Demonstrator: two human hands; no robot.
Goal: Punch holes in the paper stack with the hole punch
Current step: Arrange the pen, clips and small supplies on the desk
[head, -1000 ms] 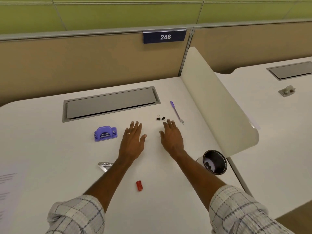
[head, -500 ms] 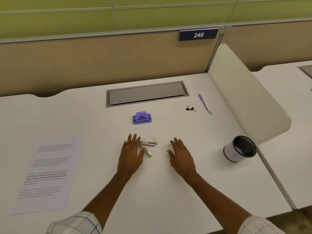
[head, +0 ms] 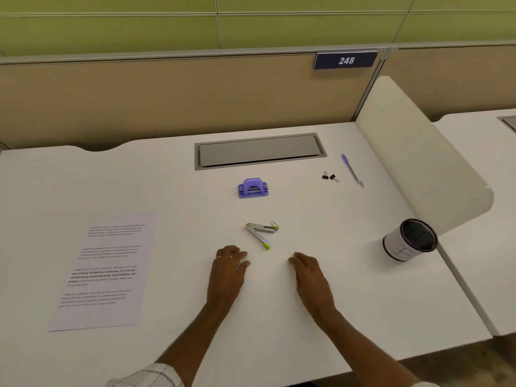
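A purple hole punch (head: 253,187) stands on the white desk (head: 173,191), just in front of the grey cable hatch. The printed paper stack (head: 104,270) lies flat at the left of the desk, well away from the punch. My left hand (head: 227,270) rests palm down on the desk, fingers loosely curled, holding nothing. My right hand (head: 311,277) lies flat beside it, also with nothing in it. Both hands sit nearer to me than the punch and to the right of the paper.
An open silver and lime stapler (head: 261,233) lies just beyond my hands. Two black binder clips (head: 329,176) and a purple pen (head: 351,169) lie at the back right. A white cup with a dark inside (head: 409,241) stands at the right, by a cream divider (head: 418,163).
The view swung left, bringing the paper stack into sight. Both hands drew back toward me, away from the stapler, which now lies uncovered.
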